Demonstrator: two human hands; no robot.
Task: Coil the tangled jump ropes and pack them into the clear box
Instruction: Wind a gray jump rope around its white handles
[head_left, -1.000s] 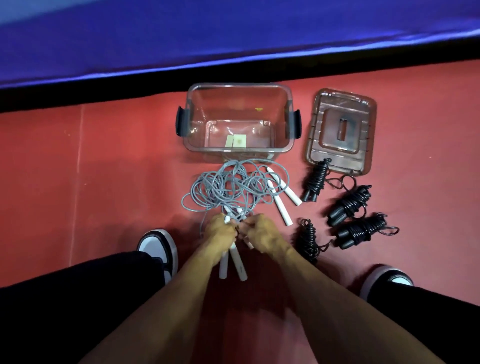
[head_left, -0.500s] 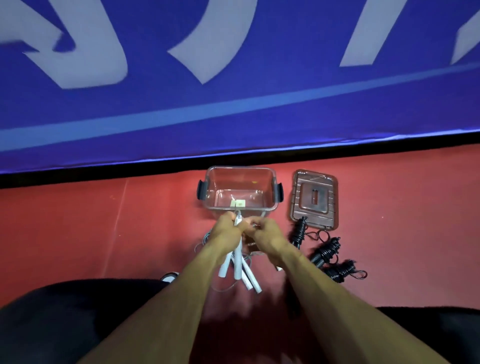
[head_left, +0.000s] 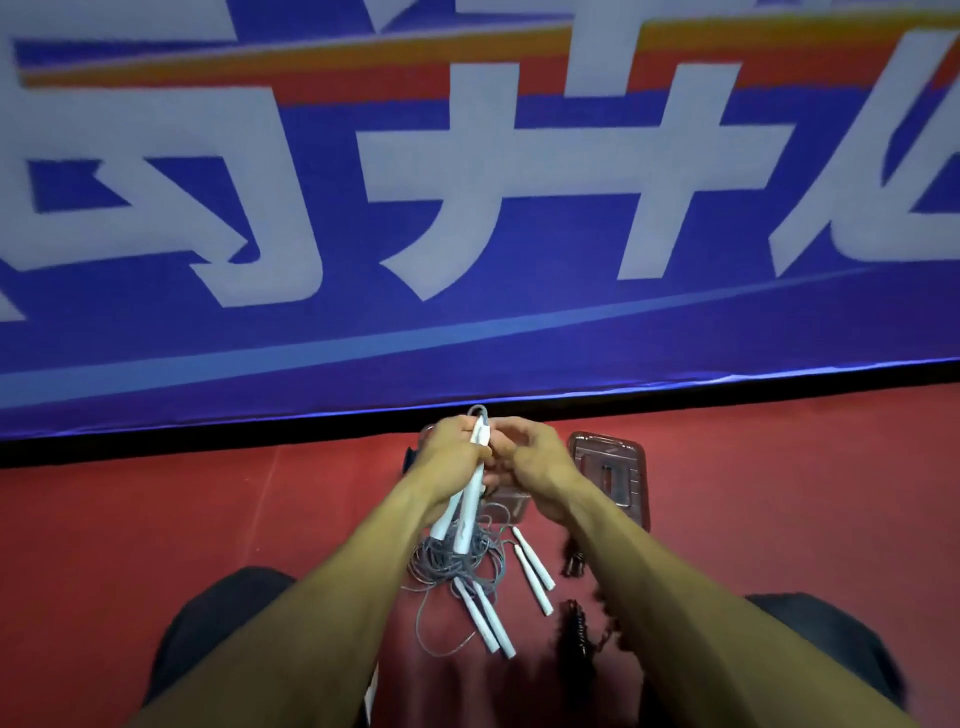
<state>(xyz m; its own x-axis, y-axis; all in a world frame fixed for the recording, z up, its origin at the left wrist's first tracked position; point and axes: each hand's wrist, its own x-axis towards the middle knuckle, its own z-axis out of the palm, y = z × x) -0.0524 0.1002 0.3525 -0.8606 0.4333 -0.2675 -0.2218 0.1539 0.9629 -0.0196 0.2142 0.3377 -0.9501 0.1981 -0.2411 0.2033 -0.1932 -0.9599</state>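
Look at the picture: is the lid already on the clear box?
No. The lid lies flat on the red floor to the right of the hands, apart from the box.

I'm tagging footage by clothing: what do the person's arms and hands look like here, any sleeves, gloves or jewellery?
Both forearms are bare up to the bottom of the frame: no sleeves in view. The left hand and the right hand wear no gloves, and no watch, ring or wristband shows. Dark trousers cover the legs.
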